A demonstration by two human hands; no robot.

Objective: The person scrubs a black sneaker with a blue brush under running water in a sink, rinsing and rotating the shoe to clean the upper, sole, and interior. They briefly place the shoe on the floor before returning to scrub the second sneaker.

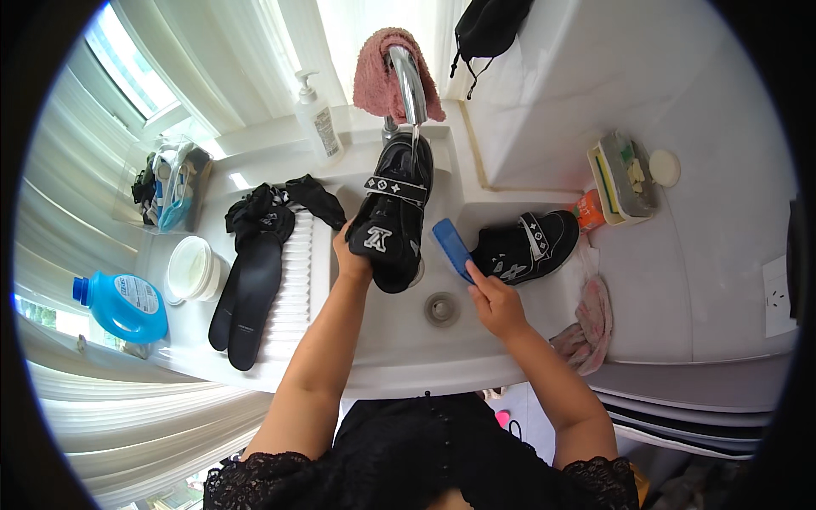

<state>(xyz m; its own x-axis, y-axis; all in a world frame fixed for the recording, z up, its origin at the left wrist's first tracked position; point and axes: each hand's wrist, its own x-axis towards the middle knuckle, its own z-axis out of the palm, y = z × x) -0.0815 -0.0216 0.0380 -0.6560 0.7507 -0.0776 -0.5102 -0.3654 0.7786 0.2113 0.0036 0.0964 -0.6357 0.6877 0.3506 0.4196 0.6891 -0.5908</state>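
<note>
My left hand [351, 257] is closed round the heel end of a black shoe [393, 223] with a patterned white-trimmed strap. Its toe lies beneath the chrome faucet [410, 89], and a thin stream of water falls onto it. In my right hand [500, 306] is a blue brush [451, 246], tilted and apart from the held shoe; its bristles cannot be made out. A matching black shoe [542, 246] rests on its own at the right side of the white sink [387, 340], just beyond the brush. Below the hands, the drain [441, 309] shows.
Left of the basin, two black insoles [255, 297] and black cloth [259, 212] lie by a ribbed washboard [296, 285]. Further left stand a white tub [194, 270], blue detergent bottle [127, 308] and clear box [183, 191]. A pump bottle [320, 127] stands behind; a rag [588, 327] hangs right.
</note>
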